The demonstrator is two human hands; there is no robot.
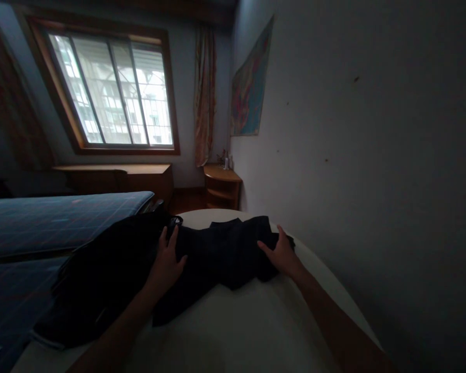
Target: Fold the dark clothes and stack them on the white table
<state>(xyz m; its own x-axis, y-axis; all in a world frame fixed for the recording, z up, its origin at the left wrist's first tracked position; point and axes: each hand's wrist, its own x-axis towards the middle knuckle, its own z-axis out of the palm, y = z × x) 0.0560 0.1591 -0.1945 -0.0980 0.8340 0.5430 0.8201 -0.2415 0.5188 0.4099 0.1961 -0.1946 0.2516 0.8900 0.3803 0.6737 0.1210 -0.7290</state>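
A dark navy piece of clothing (225, 251) lies spread over the pale round table (233, 321); its exact kind is hard to make out in the dim light. On its left part rests my left hand (169, 259), fingers apart. My right hand (281, 254) is at the garment's right end, thumb and fingers spread over the cloth. A black bag-like bundle (112, 264) sits to the left, against the garment, and hides part of the table's left side.
A bed with a blue checked mattress (62, 220) stands at the left. Behind are a wooden desk (147, 169) under the window and a corner shelf (222, 173). A bare wall (373, 181) borders the table on the right.
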